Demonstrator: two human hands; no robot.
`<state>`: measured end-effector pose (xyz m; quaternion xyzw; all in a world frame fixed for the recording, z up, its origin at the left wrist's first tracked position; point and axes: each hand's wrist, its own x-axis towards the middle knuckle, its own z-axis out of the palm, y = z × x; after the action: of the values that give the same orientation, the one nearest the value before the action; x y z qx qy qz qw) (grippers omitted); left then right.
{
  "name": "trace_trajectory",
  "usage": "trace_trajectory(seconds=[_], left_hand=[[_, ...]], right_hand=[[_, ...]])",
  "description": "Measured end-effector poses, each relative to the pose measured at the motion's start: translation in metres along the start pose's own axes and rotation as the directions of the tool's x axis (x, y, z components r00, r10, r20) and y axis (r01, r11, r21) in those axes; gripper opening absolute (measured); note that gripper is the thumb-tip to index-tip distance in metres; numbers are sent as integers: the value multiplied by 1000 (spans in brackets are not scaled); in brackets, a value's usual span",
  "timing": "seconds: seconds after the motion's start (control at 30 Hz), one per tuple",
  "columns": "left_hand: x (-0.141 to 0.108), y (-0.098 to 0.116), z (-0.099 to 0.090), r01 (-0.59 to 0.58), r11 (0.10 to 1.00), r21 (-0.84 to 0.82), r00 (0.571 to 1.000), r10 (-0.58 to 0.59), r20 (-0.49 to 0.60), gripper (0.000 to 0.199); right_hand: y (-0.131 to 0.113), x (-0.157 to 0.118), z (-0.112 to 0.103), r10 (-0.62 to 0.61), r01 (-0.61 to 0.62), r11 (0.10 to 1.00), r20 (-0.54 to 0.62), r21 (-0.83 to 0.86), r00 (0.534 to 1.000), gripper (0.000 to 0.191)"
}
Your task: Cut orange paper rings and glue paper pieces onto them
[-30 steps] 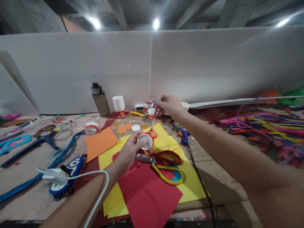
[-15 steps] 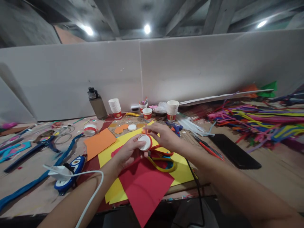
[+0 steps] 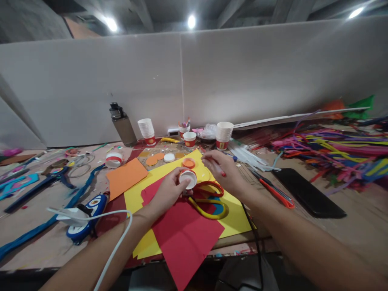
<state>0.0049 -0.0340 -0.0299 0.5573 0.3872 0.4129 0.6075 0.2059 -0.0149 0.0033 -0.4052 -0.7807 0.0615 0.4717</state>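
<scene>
Clock face centred on the small cup point(image 3: 188, 179), which lies in the left hand point(image 3: 171, 186) above the papers; left thumb reaches over the white face, fingers behind the red rim, a pinch that likely keeps the round piece steady and its mouth turned up to the worker's view; right hand point(image 3: 226, 169) at 3 o'clock, near the cup but apart from it, fingers curled in around a slender red-ended stick point(image 3: 223, 174); its far end is hidden, so what it is I cannot tell; the grip looks loose, perhaps to leave it easy to turn.

Scissors point(image 3: 210, 215) at 5 o'clock, handles toward the right hand, presumably parked within reach; they rest on red paper point(image 3: 188, 238) and yellow paper point(image 3: 239, 222), which seem to serve as a work mat; orange disc point(image 3: 188, 163) at 12, just beyond the cup; white disc point(image 3: 169, 157) between 10 and 11; cup stacks at 11 point(image 3: 146, 131) and 1 point(image 3: 224, 135), set back, probably to spare elbow room.
</scene>
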Motion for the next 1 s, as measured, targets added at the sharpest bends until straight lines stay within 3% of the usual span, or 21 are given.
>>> trace_trajectory(seconds=[0.1,0.2,0.4,0.63,0.73,0.83,1.0], left_hand=[[2,-3,1,-68,992,104,995,75,-65,38],[1,-3,3,-61,995,78,998,64,-26,47],[-3,-3,5,86,957,-277,988,-46,148,47],[0,-2,4,100,940,-327,985,-47,169,48],[3,-3,-2,102,958,-270,991,-74,111,52],[6,-5,-10,114,982,-153,993,-112,22,57],[13,-2,-21,41,963,267,991,-5,-132,45]], right_hand=[[-10,-9,4,-88,83,996,153,38,984,10],[-13,-15,10,-90,96,995,238,-16,967,16],[-9,-17,11,-46,37,998,187,52,981,17],[-7,-18,10,-60,63,998,150,-21,987,14],[-3,-17,9,-65,69,996,80,-49,995,15],[3,-17,8,-75,82,993,84,-83,994,14],[12,-21,12,-53,70,993,161,-99,986,16]])
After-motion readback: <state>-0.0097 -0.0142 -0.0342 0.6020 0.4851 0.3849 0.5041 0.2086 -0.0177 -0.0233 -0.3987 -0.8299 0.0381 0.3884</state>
